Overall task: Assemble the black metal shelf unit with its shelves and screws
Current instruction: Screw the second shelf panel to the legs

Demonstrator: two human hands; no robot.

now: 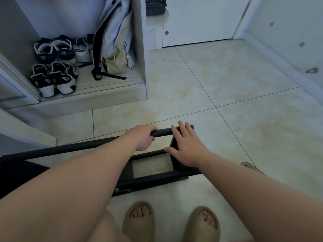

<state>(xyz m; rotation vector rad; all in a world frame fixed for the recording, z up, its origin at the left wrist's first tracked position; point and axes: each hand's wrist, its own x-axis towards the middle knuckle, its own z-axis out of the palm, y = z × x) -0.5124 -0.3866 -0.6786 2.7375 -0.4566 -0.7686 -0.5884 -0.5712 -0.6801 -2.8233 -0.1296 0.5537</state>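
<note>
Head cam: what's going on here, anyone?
A person in slippers stands over the black metal frame, which lies on the tile floor. Their left hand grips the frame's far tube. The right hand rests flat, fingers spread, on the end bar beside it. Neither hand holds a tool.

Your one camera rides on your head, facing forward and down. The floor (pixel 218 75) stretches toward twelve o'clock.
</note>
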